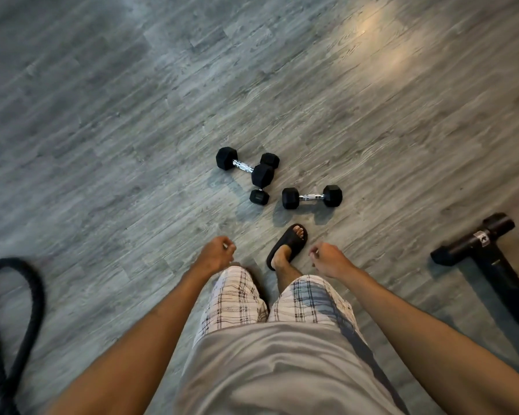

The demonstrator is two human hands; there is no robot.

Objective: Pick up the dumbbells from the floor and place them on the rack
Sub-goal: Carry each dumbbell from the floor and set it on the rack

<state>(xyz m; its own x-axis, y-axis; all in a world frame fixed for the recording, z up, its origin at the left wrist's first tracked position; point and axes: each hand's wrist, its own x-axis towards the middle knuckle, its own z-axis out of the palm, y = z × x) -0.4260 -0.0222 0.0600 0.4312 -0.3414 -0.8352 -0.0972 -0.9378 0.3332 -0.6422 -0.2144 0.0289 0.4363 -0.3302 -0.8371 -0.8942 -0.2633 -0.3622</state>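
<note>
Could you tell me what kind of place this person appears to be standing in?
Probably a gym or home workout room. Three black hex dumbbells lie on the grey wood-look floor, a thick black battle rope loops at the left, and a black equipment base sits at the right.

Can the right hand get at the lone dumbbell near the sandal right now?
Probably yes: the right hand is empty, and the lone dumbbell lies in the open with only bare floor around it.

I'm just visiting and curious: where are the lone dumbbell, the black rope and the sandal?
Lone dumbbell (311, 197): head view, on its metal handle.
Black rope (32, 283): head view, on the loop's right side.
Sandal (292, 241): head view, on the strap over the foot.
</note>
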